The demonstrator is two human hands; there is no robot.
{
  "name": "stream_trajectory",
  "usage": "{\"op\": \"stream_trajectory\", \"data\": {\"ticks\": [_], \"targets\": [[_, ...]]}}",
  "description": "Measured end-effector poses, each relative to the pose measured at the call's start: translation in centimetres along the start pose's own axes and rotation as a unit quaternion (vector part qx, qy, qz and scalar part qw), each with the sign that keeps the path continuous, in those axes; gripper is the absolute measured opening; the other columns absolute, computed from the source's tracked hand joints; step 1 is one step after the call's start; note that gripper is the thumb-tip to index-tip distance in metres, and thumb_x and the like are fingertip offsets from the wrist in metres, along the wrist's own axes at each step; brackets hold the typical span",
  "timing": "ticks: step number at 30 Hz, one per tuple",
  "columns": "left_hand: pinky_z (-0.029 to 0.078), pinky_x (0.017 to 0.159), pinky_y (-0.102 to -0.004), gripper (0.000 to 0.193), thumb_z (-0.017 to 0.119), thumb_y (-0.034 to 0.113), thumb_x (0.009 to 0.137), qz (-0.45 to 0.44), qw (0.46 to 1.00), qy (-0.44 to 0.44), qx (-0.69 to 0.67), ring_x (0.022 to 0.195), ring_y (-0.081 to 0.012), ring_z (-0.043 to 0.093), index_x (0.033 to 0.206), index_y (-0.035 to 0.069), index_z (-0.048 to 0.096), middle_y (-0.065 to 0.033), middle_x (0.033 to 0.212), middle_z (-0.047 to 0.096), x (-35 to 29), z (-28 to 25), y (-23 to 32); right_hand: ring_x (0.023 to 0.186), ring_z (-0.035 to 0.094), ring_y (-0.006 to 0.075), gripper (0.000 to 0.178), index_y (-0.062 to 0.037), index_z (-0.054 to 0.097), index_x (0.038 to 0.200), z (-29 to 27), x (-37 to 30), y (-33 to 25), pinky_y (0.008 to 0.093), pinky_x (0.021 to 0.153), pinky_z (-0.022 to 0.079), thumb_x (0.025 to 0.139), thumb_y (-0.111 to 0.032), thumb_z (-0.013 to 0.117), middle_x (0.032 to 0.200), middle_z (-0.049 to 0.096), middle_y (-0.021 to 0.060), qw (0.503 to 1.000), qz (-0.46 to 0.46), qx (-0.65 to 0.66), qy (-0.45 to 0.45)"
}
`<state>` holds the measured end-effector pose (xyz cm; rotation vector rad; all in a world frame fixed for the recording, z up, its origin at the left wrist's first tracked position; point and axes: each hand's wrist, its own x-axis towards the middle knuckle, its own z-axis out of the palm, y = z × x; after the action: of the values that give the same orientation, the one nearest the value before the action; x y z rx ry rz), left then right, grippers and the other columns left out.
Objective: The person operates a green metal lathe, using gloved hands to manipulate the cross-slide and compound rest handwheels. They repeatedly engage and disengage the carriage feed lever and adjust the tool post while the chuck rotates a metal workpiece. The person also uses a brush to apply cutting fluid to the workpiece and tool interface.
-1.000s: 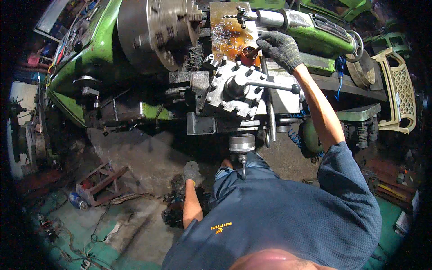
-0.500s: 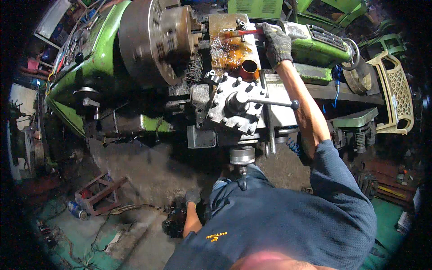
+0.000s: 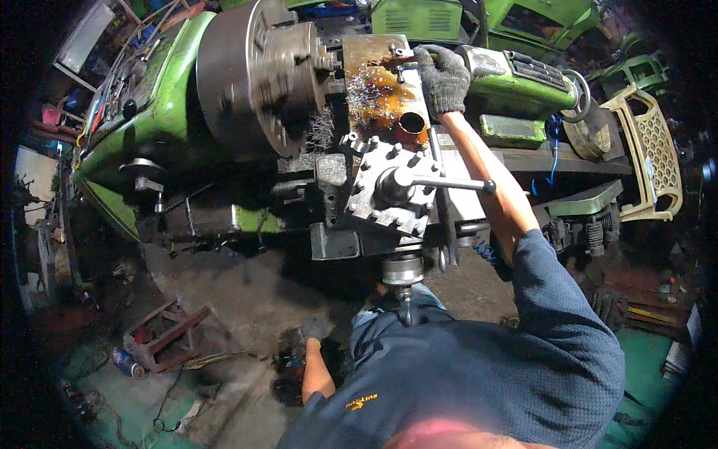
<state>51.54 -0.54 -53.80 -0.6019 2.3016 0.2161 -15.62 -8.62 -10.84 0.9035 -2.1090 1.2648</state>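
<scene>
My right hand [image 3: 443, 78], in a grey knit glove, is closed at the far right edge of the lathe's brown, oily cross slide [image 3: 374, 49]. It held a red-handled brush a moment ago; the fingers and a bolted fitting now hide most of that brush. Metal chips lie across the slide, and a round copper-coloured cup [image 3: 410, 129] stands nearer me. My left hand [image 3: 314, 329], gloved too, hangs low beside my body, its fingers too dark to make out. The lathe chuck [image 3: 288, 75] is blurred, as if turning.
The square tool post [image 3: 393, 183], with its long lever [image 3: 452, 182], stands between me and the slide. Curly swarf [image 3: 320, 131] lies below the chuck. At right are a green tailstock [image 3: 516, 78] and a beige plastic chair [image 3: 651, 150]. A rusty metal frame [image 3: 168, 333] stands on the floor at left.
My right hand has shifted slightly left, and its fingers have curled in more. The brush's red handle, plain before, is now mostly out of sight. The left hand stays low.
</scene>
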Motion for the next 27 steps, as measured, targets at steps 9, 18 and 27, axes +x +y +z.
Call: {"op": "stream_trajectory", "data": {"ticks": [9, 18, 27], "targets": [[0.050, 0.079, -0.0412, 0.026, 0.060, 0.031, 0.091, -0.069, 0.910, 0.288, -0.290, 0.086, -0.0236, 0.065, 0.105, 0.009, 0.065, -0.0069, 0.090, 0.068, 0.4, -4.1, 1.9, 0.078, 0.070, 0.0206, 0.018, -0.0074, 0.075, 0.097, -8.0, -2.9, -0.2, 0.0334, 0.072, 0.053, 0.088, -0.023, 0.072, 0.086, 0.073, 0.0111, 0.994, 0.045, 0.075, -0.062], [0.041, 0.062, -0.0312, 0.022, 0.056, 0.029, 0.093, -0.066, 0.708, 0.301, -0.635, 0.068, -0.0132, 0.053, 0.075, 0.017, 0.058, -0.0001, 0.074, 0.055, 2.6, -7.3, 0.1, 0.074, 0.070, 0.0138, 0.026, -0.0058, 0.074, 0.104, 0.9, -0.6, 0.9, 0.0299, 0.069, 0.055, 0.089, -0.027, 0.072, 0.085, 0.075, 0.0108, 0.945, 0.130, 0.267, -0.140], [0.051, 0.076, -0.0391, 0.036, 0.060, 0.037, 0.088, -0.172, 0.950, 0.117, -0.232, 0.090, -0.0280, 0.068, 0.099, 0.004, 0.070, -0.0207, 0.103, 0.070, -3.7, 0.3, 6.3, 0.080, 0.072, 0.0191, 0.022, -0.0065, 0.075, 0.098, 4.8, -0.4, 2.0, 0.0329, 0.074, 0.055, 0.085, -0.024, 0.072, 0.088, 0.075, 0.0105, 0.937, 0.138, 0.286, -0.146]]}}
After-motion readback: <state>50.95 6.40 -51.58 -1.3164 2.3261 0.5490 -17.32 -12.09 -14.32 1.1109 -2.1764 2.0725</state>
